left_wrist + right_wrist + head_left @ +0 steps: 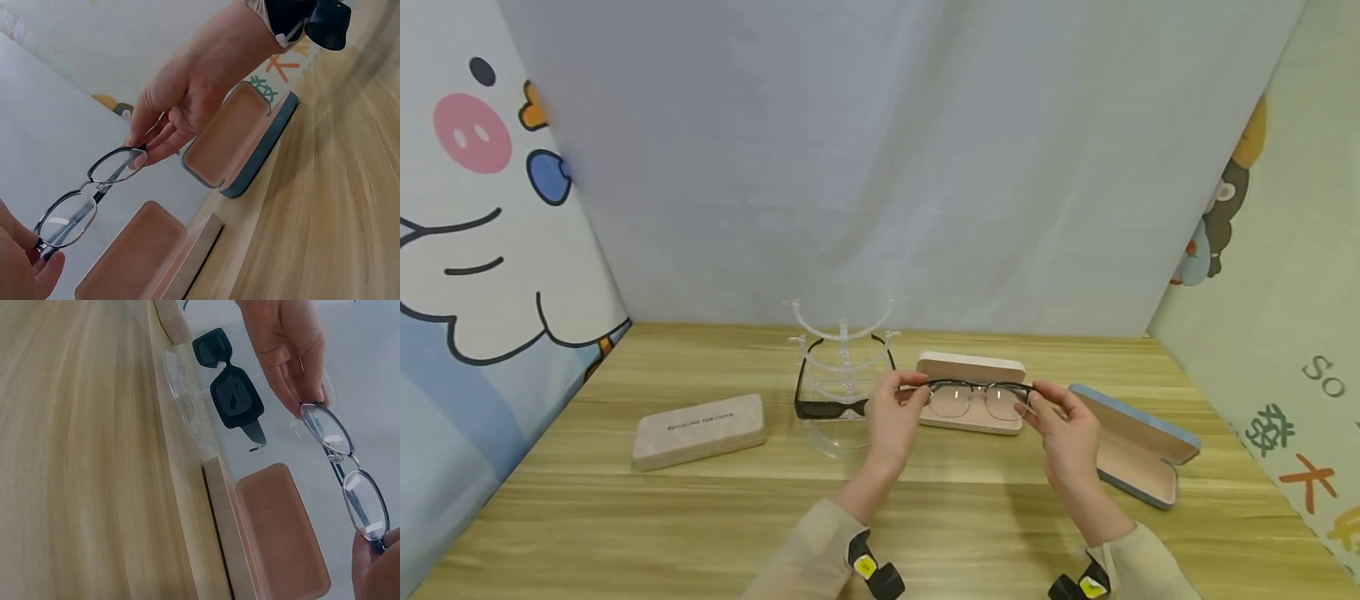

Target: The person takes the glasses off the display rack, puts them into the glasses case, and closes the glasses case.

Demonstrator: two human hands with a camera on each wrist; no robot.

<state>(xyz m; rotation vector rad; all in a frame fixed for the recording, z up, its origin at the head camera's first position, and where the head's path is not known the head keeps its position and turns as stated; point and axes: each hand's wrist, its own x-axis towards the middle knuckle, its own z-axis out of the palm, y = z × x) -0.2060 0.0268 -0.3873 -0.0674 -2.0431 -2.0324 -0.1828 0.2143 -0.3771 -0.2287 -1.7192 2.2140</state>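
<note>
On my wooden table (pixel 625 517) stand one clear display stand (pixel 842 375), three glasses cases (pixel 698 430), one pair of sunglasses (pixel 829 407). My left hand (pixel 891 417) and right hand (pixel 1067 433) each pinch an end of the clear-lensed glasses (pixel 976 398), held above the middle case (pixel 972 367).

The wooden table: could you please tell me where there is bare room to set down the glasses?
Bare wooden table lies in front of the closed beige case and along the near edge. It is crowded around the clear acrylic stand, the open beige case and the open blue case.
</note>
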